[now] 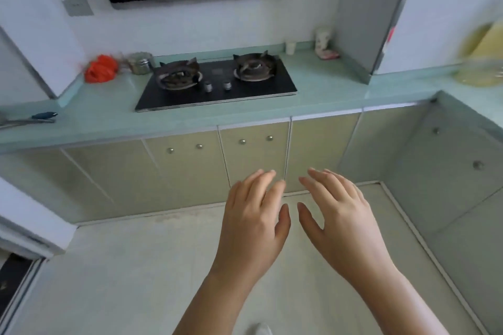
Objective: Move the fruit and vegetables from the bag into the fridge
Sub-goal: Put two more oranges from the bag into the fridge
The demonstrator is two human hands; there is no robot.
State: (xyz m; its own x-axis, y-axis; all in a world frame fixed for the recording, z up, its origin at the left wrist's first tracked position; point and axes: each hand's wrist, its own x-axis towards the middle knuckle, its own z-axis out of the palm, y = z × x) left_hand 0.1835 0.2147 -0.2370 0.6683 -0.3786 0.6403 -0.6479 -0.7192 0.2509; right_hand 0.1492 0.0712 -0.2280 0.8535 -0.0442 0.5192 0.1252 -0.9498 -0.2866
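Both hands are empty, fingers spread, the left hand (254,221) and the right hand (341,221) held over the floor; the crumpled orange plastic bag (101,68) sits far off on the pale green countertop (109,117) beside the black gas stove (217,84); it is probably soft and slippery, best taken at the gathered top; the white fridge (441,8) stands at the right.

No writing can be read anywhere. The carton (323,38) at the back of the counter (313,90) has a printed face, and the white fridge (435,13) carries a red mark (389,35), but both are too blurred to make out.
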